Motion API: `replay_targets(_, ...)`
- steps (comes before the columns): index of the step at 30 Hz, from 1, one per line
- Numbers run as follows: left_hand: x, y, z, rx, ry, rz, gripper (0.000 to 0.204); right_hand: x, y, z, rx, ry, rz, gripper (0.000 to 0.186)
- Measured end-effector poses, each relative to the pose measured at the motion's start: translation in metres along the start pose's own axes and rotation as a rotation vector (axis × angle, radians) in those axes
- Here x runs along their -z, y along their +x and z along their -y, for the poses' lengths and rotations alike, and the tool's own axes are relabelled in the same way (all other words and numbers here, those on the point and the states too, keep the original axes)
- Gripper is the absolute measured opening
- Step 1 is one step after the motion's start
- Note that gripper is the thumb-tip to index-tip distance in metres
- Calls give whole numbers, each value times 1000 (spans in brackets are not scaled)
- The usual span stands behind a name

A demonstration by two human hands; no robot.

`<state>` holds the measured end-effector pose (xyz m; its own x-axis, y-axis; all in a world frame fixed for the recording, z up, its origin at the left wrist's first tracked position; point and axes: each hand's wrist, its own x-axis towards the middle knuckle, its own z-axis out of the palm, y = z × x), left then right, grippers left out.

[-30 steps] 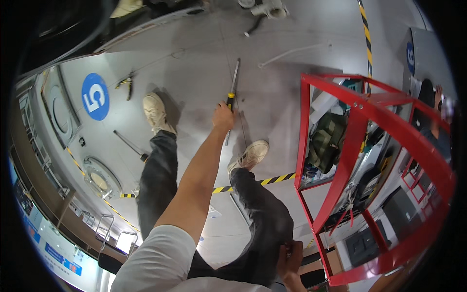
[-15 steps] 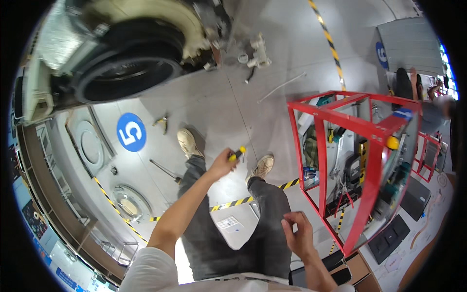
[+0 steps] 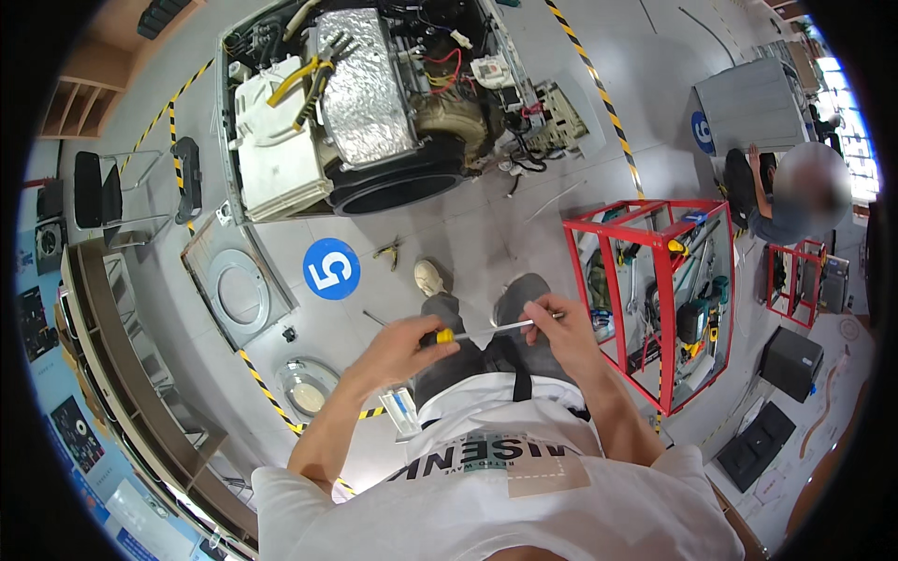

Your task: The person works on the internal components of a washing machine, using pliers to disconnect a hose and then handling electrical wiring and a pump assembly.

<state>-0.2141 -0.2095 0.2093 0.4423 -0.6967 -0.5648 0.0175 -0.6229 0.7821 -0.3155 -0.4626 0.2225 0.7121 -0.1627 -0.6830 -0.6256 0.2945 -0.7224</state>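
Both hands on screwdriver [image 3: 486, 329], held level over knees: left hand [image 3: 404, 344] fingers wrapped round yellow-black handle, right hand [image 3: 559, 329] fingertips pinching shaft tip, probably steadying it. Opened washing machine [image 3: 374, 103] ahead.

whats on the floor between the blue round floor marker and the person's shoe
In the head view, a small yellow-handled hand tool, probably pliers, lies on the grey floor between the blue round marker and the light shoe. Otherwise that stretch is bare.
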Motion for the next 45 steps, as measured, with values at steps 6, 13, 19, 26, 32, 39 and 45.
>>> replay_targets(6, 94, 54, -21, -120, 129, -408, 32, 1, 63, 98, 514, -623, -233, 25)
replay_targets(13, 184, 167, -37, -94, 473, -795, 33, 5, 215, 198, 799, -1163, -392, 43)
replay_targets(19, 213, 223, -42, -205, 660, -869, 29, -14, 316, 192, 598, -1237, -485, 57)
replay_targets(26, 239, 249, -32, -248, 645, -820, 27, -12, 349, 188, 415, -1065, -491, 59)
replay_targets(32, 252, 261, -32, -247, 644, -742, 26, -12, 348, 187, 457, -1097, -475, 59)
replay_targets(39, 258, 267, -36, -273, 678, -694, 24, -15, 349, 188, 464, -1112, -499, 58)
replay_targets(45, 259, 269, -36, -266, 668, -702, 25, -16, 349, 189, 455, -1120, -502, 58)
